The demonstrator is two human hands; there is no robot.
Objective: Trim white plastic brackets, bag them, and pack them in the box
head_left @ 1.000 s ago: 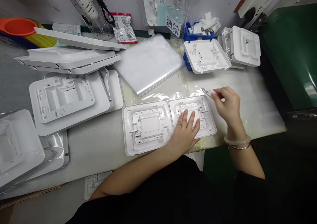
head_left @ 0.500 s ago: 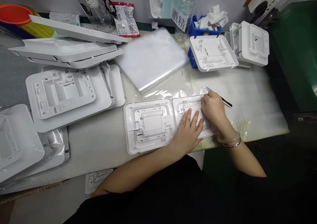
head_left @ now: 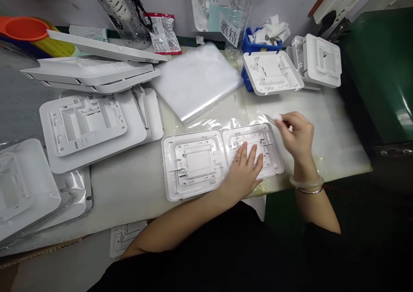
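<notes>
Two white plastic housings lie side by side, inner faces up, at the near edge of the bench. My left hand (head_left: pixel 245 167) rests flat, fingers spread, on the right housing (head_left: pixel 272 154). The left housing (head_left: pixel 190 163) lies untouched beside it. My right hand (head_left: pixel 295 135) hovers just right of the right housing's far corner, pinching tweezers (head_left: pixel 270 118) that grip a small white wad (head_left: pixel 277 118). A pale bangle sits on that wrist.
Stacks of larger white covers (head_left: pixel 90 124) fill the left. A pile of clear plastic bags (head_left: pixel 196 79) lies behind the housings. At the back right are a labelled clear bottle (head_left: pixel 234 21), a blue bin (head_left: pixel 250 47) of wipes and more white housings (head_left: pixel 272 72). A green machine (head_left: pixel 380 64) bounds the right.
My right hand, which was down on the right housing half a second ago, has lifted off to the right with the tweezers and wad. My left hand stayed pressed on the housing.
</notes>
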